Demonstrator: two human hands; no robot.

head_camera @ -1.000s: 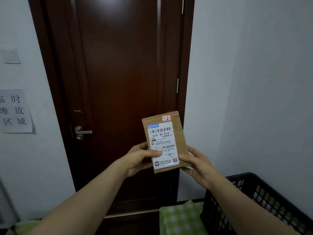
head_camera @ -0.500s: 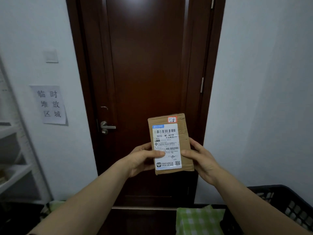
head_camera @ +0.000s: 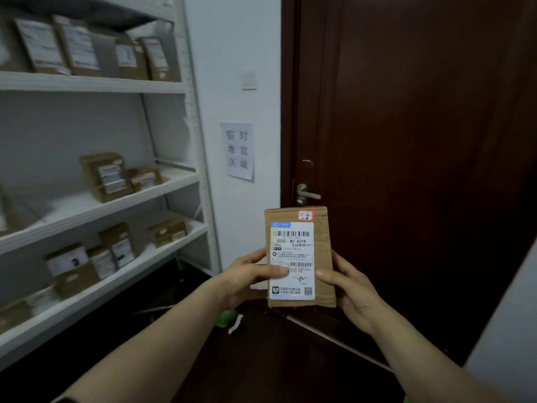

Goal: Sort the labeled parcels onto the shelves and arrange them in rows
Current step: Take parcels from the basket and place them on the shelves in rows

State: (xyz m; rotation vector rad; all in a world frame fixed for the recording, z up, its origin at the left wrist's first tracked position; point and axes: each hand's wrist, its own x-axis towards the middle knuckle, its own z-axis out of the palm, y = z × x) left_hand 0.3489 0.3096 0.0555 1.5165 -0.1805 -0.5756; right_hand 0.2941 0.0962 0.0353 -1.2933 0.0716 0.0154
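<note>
I hold a small brown cardboard parcel [head_camera: 322,245] upright in front of me, its white shipping label facing me and a small orange-edged sticker at its top right corner. My left hand [head_camera: 247,274] grips its left edge, thumb lying across the label. My right hand [head_camera: 345,283] grips its right edge, thumb on the front. A white shelving unit [head_camera: 87,82] fills the left side, with several labelled brown parcels [head_camera: 107,175] standing on its three visible shelves.
A dark brown door [head_camera: 406,141] with a metal lever handle [head_camera: 305,194] stands straight ahead. A paper notice [head_camera: 238,151] and a light switch [head_camera: 249,77] hang on the white wall between shelf and door. Something green [head_camera: 225,318] lies on the dark floor.
The view has swung left: the shelves with parcels have come into sight and the black crate and green checked cloth have left the frame. Both hands keep the same hold on the parcel.
</note>
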